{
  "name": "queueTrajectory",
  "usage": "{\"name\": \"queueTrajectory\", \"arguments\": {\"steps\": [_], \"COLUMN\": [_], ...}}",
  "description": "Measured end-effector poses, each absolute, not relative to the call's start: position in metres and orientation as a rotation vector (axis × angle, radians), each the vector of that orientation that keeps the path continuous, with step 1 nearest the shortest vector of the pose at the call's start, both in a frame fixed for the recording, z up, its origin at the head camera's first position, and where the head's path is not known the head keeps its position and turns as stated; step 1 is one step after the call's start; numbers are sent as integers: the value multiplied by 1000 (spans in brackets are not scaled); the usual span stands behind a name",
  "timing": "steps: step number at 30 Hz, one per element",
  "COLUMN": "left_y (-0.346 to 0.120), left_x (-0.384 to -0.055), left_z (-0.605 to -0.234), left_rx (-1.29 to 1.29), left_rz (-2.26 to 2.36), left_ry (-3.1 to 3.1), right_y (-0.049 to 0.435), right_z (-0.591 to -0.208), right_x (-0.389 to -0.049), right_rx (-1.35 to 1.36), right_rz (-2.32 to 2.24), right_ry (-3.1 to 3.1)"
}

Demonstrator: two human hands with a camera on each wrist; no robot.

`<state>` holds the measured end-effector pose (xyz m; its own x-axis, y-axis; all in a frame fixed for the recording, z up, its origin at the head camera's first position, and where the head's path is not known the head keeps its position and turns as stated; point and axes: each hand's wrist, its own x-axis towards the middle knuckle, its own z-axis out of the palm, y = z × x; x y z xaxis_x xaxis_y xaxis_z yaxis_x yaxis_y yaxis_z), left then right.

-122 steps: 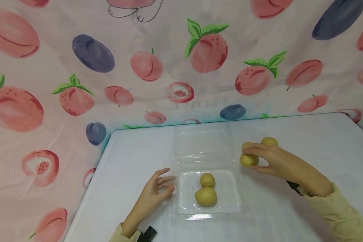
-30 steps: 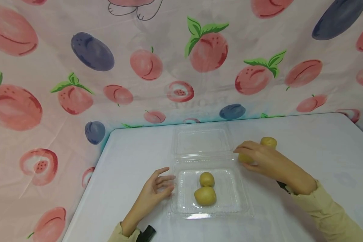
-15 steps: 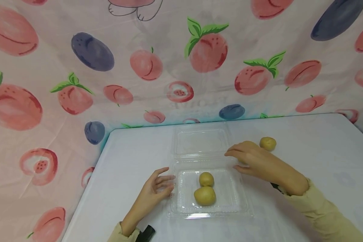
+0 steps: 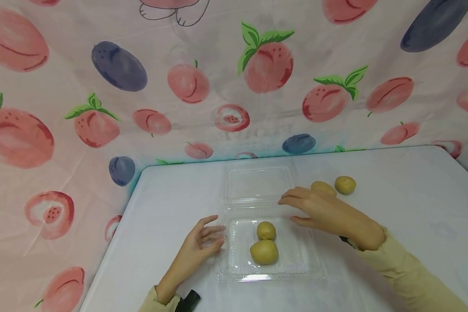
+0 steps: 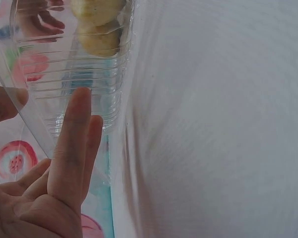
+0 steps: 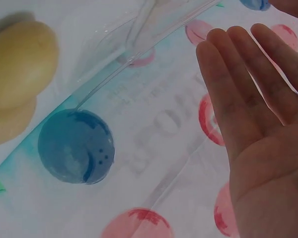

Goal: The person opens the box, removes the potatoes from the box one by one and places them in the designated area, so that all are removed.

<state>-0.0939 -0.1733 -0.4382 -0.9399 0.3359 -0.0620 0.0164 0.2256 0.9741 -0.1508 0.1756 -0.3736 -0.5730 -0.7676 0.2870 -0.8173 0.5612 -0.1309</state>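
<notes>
A clear plastic clamshell container (image 4: 294,253) lies unfolded on the table, its lid (image 4: 262,184) flat behind the base. Two potatoes sit in the base: a small one (image 4: 266,231) behind a larger one (image 4: 264,252). My left hand (image 4: 202,245) is at the base's left side, fingers loosely extended; whether they touch is unclear. My right hand (image 4: 325,212) hovers over the base's right edge, and its palm (image 6: 270,183) shows bare with straight fingers in the right wrist view. Beyond it lie a potato (image 4: 323,187) and another potato (image 4: 345,185). A further one could be hidden beneath the hand.
The white table (image 4: 171,190) ends at a back edge against a fruit-print cloth (image 4: 203,121). This cloth also hangs along the left side. A black device (image 4: 189,301) is strapped near the left wrist.
My right hand, earlier holding a potato at the right, has let go and moved left toward the container with its fingers straightened. The left hand and the potatoes in the base stay put.
</notes>
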Motion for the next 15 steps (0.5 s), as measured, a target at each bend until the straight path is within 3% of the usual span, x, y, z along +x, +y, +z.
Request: {"name": "queueTrajectory", "arguments": {"steps": [15], "left_y": [-174], "left_x": [-94], "left_z": [-438], "left_rx": [322], "left_rz": [1768], "left_ry": [2259], "right_y": [158], "right_z": [-370], "right_x": [-149], "right_rx": [1407], "right_rz": [373], "right_ry": [-2676]}}
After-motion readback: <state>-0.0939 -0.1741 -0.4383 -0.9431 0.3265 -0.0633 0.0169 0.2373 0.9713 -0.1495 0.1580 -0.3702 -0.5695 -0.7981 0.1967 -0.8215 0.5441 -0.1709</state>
